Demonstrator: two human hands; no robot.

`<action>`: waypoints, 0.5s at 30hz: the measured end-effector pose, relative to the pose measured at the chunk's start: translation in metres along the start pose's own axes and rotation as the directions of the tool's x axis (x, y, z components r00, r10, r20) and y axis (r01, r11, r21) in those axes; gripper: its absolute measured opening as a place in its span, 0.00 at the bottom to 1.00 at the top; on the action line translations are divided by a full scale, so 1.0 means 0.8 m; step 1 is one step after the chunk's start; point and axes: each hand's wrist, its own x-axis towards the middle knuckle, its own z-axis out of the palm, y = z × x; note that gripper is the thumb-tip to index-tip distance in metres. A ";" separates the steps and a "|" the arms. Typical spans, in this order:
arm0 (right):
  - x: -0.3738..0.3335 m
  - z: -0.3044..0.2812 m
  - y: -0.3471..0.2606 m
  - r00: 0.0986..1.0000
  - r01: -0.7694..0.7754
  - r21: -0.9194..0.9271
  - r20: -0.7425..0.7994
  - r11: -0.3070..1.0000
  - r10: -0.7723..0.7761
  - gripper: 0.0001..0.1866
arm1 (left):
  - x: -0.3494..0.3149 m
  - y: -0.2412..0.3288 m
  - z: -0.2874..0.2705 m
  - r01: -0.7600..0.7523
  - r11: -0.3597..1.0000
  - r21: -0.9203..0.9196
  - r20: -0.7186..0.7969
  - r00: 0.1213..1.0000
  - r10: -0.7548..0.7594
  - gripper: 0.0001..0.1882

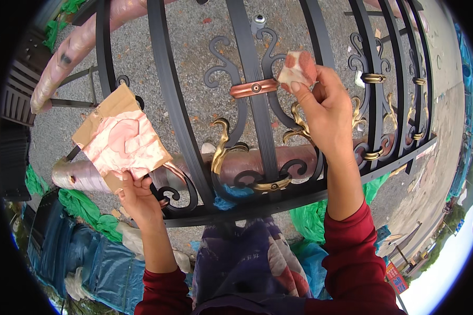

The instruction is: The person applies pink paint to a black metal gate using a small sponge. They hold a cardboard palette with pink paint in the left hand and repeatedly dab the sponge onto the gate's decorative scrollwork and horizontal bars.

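evidently, a cardboard piece (89, 134) is being pinched at its lower edge between the thumb and fingers of the left hand (139, 202), and what looks like a pool of pink paint (123, 137) is being carried on its crumpled coating, above the left part of a black metal railing (261, 126). a stained sponge (298, 67) is being pinched between the thumb and fingers of the right hand (328, 113), close by the right end of a copper-coloured band (242, 91); whether the two are being brought into touch cannot be told. a spill is seemingly being risked at the cardboard: since only one edge is being gripped, the pool could be sent over the rim by a tilt or a sag. at the sponge, smearing is being invited by the tight spacing: if too much paint were loaded, pink could be left on the black scroll (267, 65) or dripped on the gold leaf ornament (301, 125) lower down. the lower rail (299, 198) is also being crossed by the right forearm (347, 184), so any wet finish there could be brushed, though wetness cannot be judged.
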 end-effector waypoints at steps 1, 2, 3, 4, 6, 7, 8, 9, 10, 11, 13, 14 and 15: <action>-0.002 0.003 -0.010 1.000 0.005 0.023 0.030 1.000 -0.006 0.12 | 0.000 -0.001 0.000 -0.002 1.000 -0.001 -0.002 1.000 0.002 0.12; -0.004 0.008 -0.015 0.998 0.010 0.046 0.061 0.999 -0.013 0.12 | 0.000 -0.001 0.000 -0.003 1.000 -0.002 -0.005 1.000 0.003 0.12; -0.002 0.015 -0.011 0.990 0.125 0.018 0.060 0.992 -0.126 0.13 | 0.000 -0.001 0.001 -0.005 1.000 -0.012 0.012 1.000 0.005 0.12; -0.001 0.016 -0.005 0.992 0.119 -0.031 0.041 0.992 -0.118 0.13 | 0.000 -0.001 0.003 -0.006 1.000 -0.022 0.029 1.000 0.007 0.12; 0.001 0.012 0.009 0.994 0.107 -0.130 0.004 0.986 -0.107 0.13 | -0.001 0.000 0.004 -0.006 1.000 -0.031 0.038 0.999 0.007 0.11; 0.000 0.008 0.015 0.996 0.063 -0.105 -0.061 0.993 -0.069 0.13 | -0.001 0.000 0.005 -0.005 1.000 -0.029 0.031 0.999 0.006 0.11; -0.003 0.006 0.017 0.998 0.009 0.012 -0.057 1.000 -0.008 0.13 | -0.002 0.001 0.005 -0.004 1.000 -0.028 0.024 1.000 0.005 0.11; -0.008 0.003 0.019 0.998 -0.048 0.128 -0.045 0.991 0.054 0.13 | -0.002 0.002 0.005 -0.004 1.000 -0.027 0.028 1.000 0.004 0.11; -0.012 0.003 0.023 0.993 -0.104 0.241 -0.025 0.965 0.114 0.14 | -0.002 0.003 0.006 -0.004 1.000 -0.026 0.032 0.999 0.004 0.11; -0.013 0.006 0.027 0.998 -0.058 0.242 0.003 0.969 0.059 0.14 | -0.002 0.003 0.006 -0.004 1.000 -0.025 0.036 0.999 0.005 0.11; -0.015 0.012 0.026 0.998 -0.028 0.204 0.066 0.979 0.015 0.13 | -0.002 0.001 0.006 -0.003 1.000 -0.030 0.040 0.999 0.004 0.11; -0.016 0.013 0.023 0.994 -0.041 0.163 0.102 0.986 0.024 0.13 | -0.002 0.001 0.006 -0.003 1.000 -0.031 0.042 0.999 0.004 0.11; -0.014 0.017 0.033 0.999 0.025 0.115 0.022 0.993 -0.028 0.13 | -0.002 0.001 0.007 0.001 0.999 -0.034 0.044 0.999 0.000 0.11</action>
